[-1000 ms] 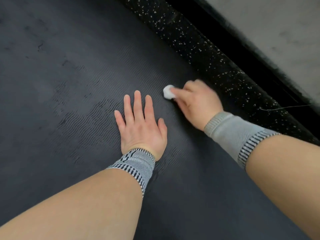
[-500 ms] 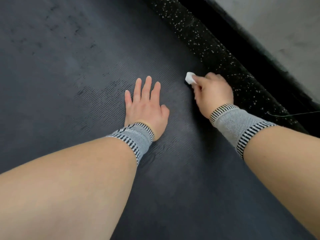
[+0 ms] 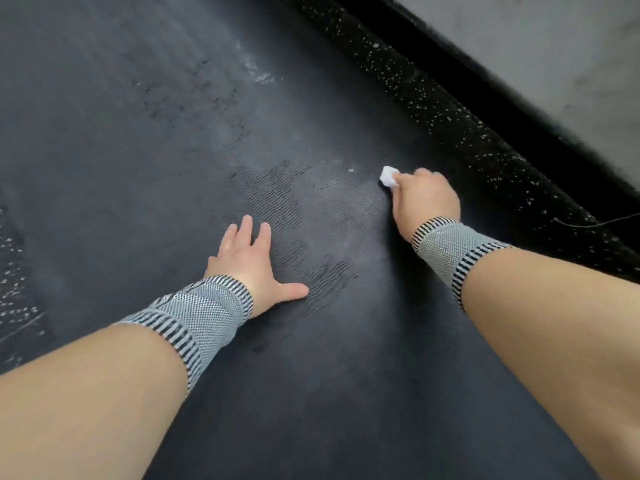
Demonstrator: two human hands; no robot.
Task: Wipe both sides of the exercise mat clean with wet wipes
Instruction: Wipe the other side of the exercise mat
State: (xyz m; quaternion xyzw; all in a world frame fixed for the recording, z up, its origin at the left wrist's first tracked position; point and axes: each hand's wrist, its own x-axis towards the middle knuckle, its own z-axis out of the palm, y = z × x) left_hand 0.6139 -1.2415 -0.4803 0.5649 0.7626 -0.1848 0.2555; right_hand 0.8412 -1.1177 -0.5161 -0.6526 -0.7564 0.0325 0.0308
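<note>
The dark grey exercise mat (image 3: 145, 140) fills most of the head view, its ribbed surface showing wet streaks and scuffs. My right hand (image 3: 427, 199) grips a small balled white wet wipe (image 3: 388, 176) and presses it on the mat close to the mat's right edge. My left hand (image 3: 247, 259) lies flat on the mat with fingers spread, to the left of and nearer than the right hand. Both wrists wear grey striped bands.
A strip of black speckled rubber floor (image 3: 460, 123) runs along the mat's right edge. Beyond it stands a dark baseboard and a grey wall (image 3: 554, 50). More speckled floor (image 3: 17, 299) shows at the left edge. A thin wire (image 3: 595, 223) lies at right.
The right hand has slid the wipe further up and to the right along the mat's edge. The left hand has shifted left and spread its thumb, and the view has pulled back.
</note>
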